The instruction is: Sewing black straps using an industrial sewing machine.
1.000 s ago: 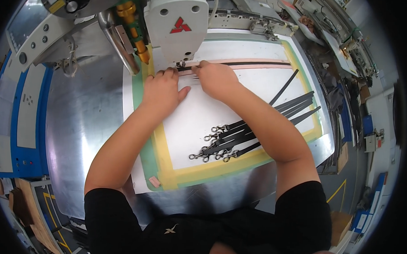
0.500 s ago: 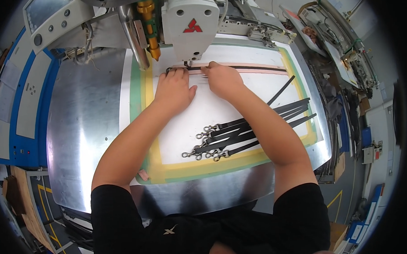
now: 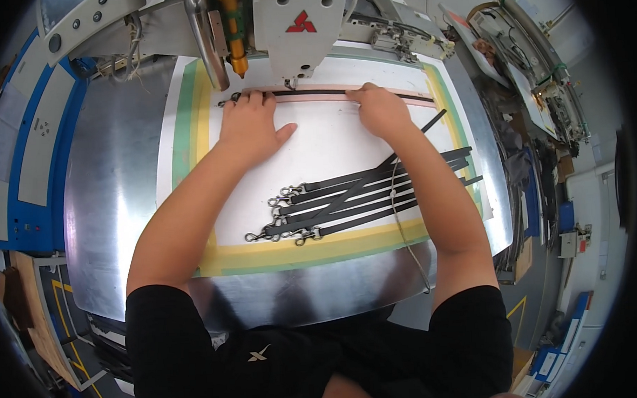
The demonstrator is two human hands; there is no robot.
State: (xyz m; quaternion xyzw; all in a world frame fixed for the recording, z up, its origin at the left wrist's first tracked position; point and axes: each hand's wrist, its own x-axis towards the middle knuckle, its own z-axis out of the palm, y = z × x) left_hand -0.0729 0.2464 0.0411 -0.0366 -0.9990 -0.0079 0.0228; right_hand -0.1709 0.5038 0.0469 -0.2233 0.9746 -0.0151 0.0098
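Observation:
A black strap [image 3: 311, 92] lies straight across the white work sheet [image 3: 309, 140], between pink guide strips [image 3: 329, 98] under the sewing machine head. Its left end carries a metal snap hook [image 3: 227, 102]. My left hand [image 3: 249, 128] rests beside that hook, fingertips pressing on the strap and thumb spread wide. Farther along the same strap, my right hand [image 3: 382, 112] is closed, its index finger and thumb at the strap's edge. Several more black straps with snap hooks [image 3: 361, 201] lie in a loose pile nearer me, partly beneath my right forearm.
Yellow and green tape [image 3: 313, 253] borders the sheet on a shiny metal table [image 3: 108, 199]. The white machine head [image 3: 302, 34] and a brass-coloured tool [image 3: 236, 44] hang just beyond my hands. A thin cord [image 3: 396, 221] hangs beside my right forearm.
My right hand has slid rightward along the strap and my left hand has shifted toward the hook end, so they are farther apart. A thin cord now shows over the pile.

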